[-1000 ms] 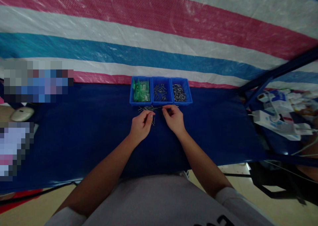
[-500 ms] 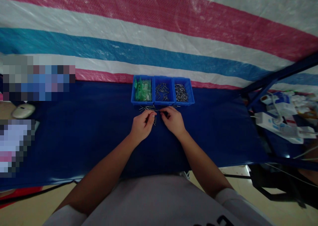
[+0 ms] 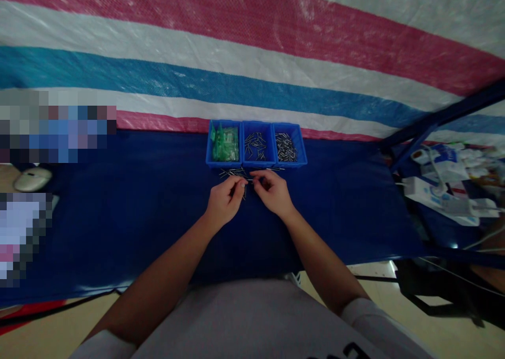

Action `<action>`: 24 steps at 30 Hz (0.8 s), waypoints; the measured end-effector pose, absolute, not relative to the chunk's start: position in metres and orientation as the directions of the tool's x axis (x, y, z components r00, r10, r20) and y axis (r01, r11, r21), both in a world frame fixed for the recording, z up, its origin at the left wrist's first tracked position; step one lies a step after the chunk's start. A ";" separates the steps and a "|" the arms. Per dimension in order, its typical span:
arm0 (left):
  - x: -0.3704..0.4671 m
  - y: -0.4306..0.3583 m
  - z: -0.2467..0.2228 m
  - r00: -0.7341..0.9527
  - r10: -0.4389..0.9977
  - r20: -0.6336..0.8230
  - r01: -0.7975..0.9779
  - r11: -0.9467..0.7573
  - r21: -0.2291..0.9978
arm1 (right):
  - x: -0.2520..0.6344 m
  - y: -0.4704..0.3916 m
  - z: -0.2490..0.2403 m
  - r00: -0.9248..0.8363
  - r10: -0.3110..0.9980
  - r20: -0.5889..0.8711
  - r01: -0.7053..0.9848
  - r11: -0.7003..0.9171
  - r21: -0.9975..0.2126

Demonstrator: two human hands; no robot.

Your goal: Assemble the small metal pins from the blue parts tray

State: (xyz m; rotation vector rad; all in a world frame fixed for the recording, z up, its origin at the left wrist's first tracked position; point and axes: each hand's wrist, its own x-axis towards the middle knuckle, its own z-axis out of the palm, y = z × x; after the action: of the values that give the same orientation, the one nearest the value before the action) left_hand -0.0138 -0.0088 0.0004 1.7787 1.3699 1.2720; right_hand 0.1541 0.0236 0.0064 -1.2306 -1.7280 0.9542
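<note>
A thin metal pin (image 3: 250,180) lies level between my two hands, one end in each pinch. My left hand (image 3: 224,200) is closed, thumb against forefinger, at the pin's left end. On the other end is my right hand (image 3: 275,195), its thumb and forefinger also pinched and its other fingers curled. Several loose pins (image 3: 232,173) are scattered on the dark blue tabletop (image 3: 158,191) just beyond my left hand. More lie partly hidden below my fingertips. The pin is too small for me to make out its ends.
Behind my hands three blue bins stand side by side: the left bin (image 3: 224,164) with green and clear pieces, the middle bin (image 3: 258,163) with pins, the right bin (image 3: 300,159) with short metal pieces. A mouse (image 3: 33,179) lies left; a white power strip (image 3: 424,193) is at right.
My fingertips have shifted slightly, and the pin between them shows more clearly now. The view has moved a little; the bins and loose pins stay put.
</note>
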 end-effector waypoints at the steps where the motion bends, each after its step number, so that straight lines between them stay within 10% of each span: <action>1: -0.014 -0.009 0.000 0.034 0.938 0.346 0.413 -0.329 0.849 | 0.153 0.023 0.006 -0.205 0.963 0.174 0.346 0.238 -0.908; 24: -0.012 -0.007 -0.003 -0.051 0.924 0.379 0.448 -0.318 0.835 | 0.152 0.025 0.005 -0.136 0.989 -0.051 -0.112 -0.066 -0.992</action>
State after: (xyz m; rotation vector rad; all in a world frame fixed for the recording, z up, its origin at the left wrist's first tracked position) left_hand -0.0119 -0.0068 -0.0028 1.7644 1.4544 1.3470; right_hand 0.1518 0.0250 0.0046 -1.0987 -1.1899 1.4033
